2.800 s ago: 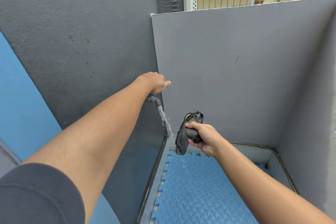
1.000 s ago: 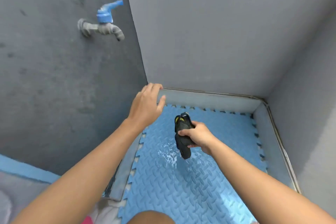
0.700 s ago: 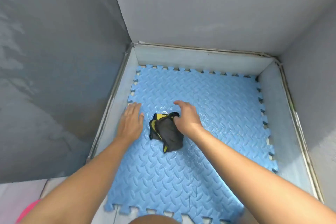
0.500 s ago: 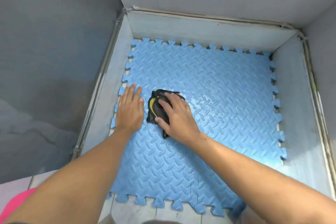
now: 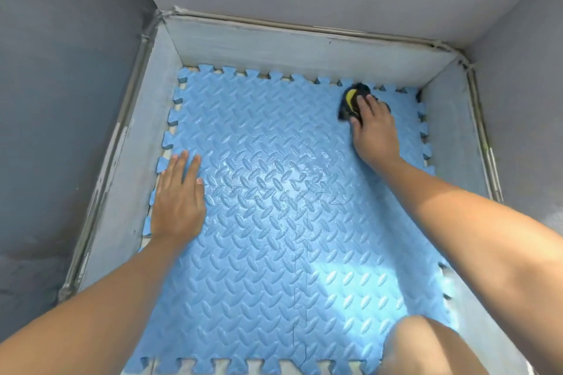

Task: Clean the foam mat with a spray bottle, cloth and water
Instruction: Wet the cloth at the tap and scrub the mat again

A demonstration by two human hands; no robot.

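A wet blue foam mat (image 5: 274, 222) with a raised tread pattern and jigsaw edges lies flat on the floor of a low-walled grey basin. My right hand (image 5: 373, 128) presses a black and yellow cloth (image 5: 350, 99) onto the mat's far right corner, its fingers spread over the cloth. Near the mat's left edge my left hand (image 5: 179, 201) rests palm down, fingers together, holding nothing. No spray bottle or tap is in view.
Grey walls close in on the left, far and right sides. A low pale kerb (image 5: 304, 49) with a metal strip runs around the mat. A bare knee (image 5: 426, 347) shows at the bottom right.
My right hand has slid the cloth from the mat's left middle to its far right corner. My left hand stays flat at the left edge. Earlier, the tap ran and the cloth hung in my hand.
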